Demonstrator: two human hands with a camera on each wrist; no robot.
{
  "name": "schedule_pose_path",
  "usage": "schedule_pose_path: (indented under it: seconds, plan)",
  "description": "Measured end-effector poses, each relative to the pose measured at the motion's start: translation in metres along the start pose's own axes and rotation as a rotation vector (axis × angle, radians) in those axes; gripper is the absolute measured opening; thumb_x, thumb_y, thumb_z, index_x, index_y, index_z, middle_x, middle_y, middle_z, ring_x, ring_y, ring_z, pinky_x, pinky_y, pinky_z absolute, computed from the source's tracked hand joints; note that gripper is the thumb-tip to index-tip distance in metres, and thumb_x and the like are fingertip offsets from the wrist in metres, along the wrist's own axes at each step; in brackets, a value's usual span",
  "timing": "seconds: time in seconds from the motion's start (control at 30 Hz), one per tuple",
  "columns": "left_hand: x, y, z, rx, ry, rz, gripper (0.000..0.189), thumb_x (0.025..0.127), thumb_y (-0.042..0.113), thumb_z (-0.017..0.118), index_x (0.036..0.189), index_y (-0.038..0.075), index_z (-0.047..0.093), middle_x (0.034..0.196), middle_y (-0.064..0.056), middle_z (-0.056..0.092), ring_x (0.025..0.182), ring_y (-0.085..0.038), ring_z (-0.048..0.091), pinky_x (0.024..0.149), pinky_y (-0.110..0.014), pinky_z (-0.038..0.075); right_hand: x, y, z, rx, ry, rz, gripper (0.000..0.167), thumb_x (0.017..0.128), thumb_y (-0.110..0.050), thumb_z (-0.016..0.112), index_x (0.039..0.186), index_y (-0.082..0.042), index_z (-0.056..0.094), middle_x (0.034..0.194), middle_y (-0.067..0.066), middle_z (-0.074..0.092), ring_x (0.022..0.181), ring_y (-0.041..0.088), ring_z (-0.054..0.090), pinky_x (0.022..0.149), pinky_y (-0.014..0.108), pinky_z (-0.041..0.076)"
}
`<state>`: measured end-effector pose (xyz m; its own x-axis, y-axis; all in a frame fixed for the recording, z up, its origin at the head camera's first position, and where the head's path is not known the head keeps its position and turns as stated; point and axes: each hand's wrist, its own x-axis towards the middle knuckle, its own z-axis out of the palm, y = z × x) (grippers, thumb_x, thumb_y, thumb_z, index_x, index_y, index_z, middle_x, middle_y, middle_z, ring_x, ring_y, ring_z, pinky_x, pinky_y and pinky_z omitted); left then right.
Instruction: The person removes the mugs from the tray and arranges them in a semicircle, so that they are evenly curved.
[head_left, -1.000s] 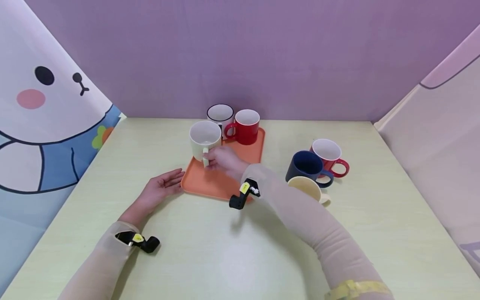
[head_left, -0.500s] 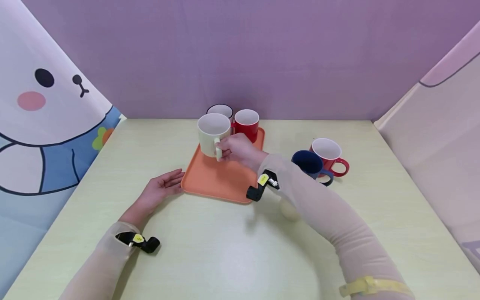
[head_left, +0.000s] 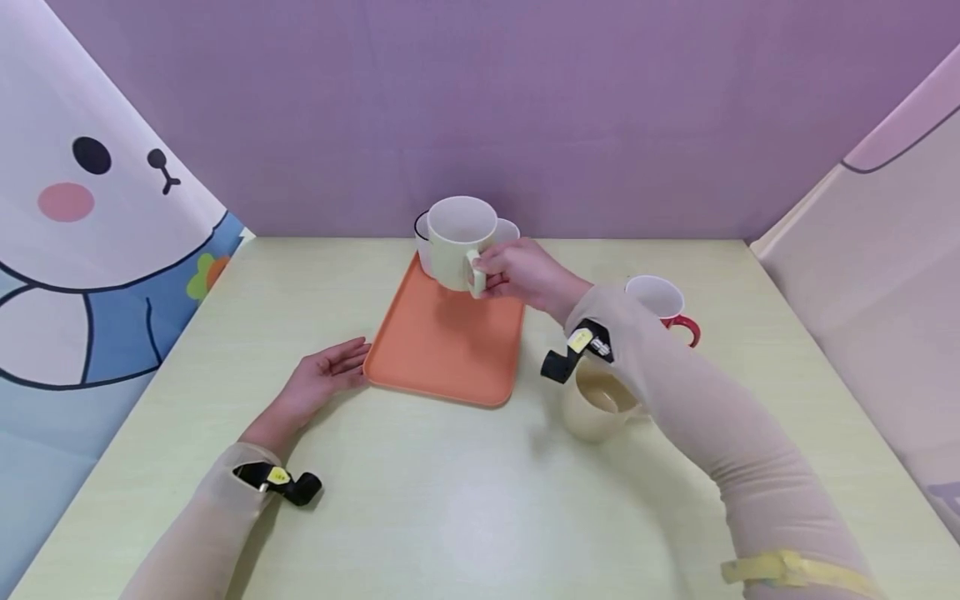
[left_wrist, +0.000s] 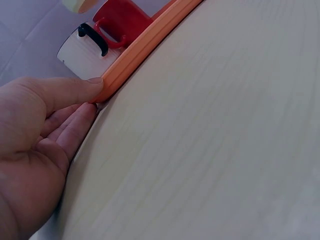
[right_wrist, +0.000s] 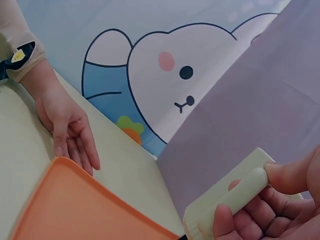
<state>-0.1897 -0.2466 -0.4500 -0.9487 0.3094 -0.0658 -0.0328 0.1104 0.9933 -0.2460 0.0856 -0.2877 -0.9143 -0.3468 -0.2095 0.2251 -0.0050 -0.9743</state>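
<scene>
Over the tray (head_left: pixel 442 354), seemingly steadied by the relaxed left hand (head_left: pixel 321 377), the pale mug (head_left: pixel 448 254) is gripped by the right hand (head_left: pixel 531 273).

No text readable — yellow labels (head_left: pixel 278 476) on wrist cameras (head_left: pixel 303 490) — marks too small to make out.

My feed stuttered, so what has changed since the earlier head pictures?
The pale mug has moved right and upward in the head view, with the right hand gripping its handle in all three pictures; nothing new was grasped or let go. The tray and the left hand at its corner stayed put.
</scene>
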Motion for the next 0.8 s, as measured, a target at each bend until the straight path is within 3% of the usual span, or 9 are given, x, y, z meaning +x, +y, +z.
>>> schedule_pose_path:
  seconds: [0.2, 0.5, 0.8]
  plan:
    - [-0.001, 0.000, 0.001, -0.012, -0.001, -0.003, 0.066, 0.093, -0.009, 0.062, 0.151, -0.008, 0.030, 0.150, -0.030, 0.038, 0.119, -0.007, 0.058, 0.098, -0.024, 0.050, -0.008, -0.009, -0.027, -0.046, 0.006, -0.012, 0.013, 0.098, 0.003, 0.051, 0.095, 0.009, 0.061, 0.075, 0.008, 0.063, 0.069, 0.020, 0.059, 0.067, 0.028, 0.056]
    - [-0.003, 0.004, 0.003, -0.002, 0.004, -0.021, 0.066, 0.094, -0.006, 0.062, 0.152, -0.006, 0.031, 0.150, -0.029, 0.039, 0.123, -0.012, 0.057, 0.097, -0.023, 0.050, -0.017, -0.020, -0.067, -0.038, 0.053, -0.014, 0.024, 0.098, 0.003, 0.050, 0.081, -0.001, 0.065, 0.072, 0.006, 0.066, 0.068, 0.018, 0.062, 0.068, 0.028, 0.056]
    - [-0.003, 0.004, 0.003, 0.000, 0.013, -0.024, 0.066, 0.094, -0.006, 0.063, 0.152, -0.006, 0.032, 0.149, -0.030, 0.040, 0.118, -0.007, 0.059, 0.097, -0.024, 0.051, -0.030, -0.027, -0.103, -0.076, 0.113, -0.038, 0.021, 0.099, 0.000, 0.051, 0.085, -0.002, 0.067, 0.077, 0.004, 0.064, 0.071, 0.017, 0.060, 0.068, 0.026, 0.057]
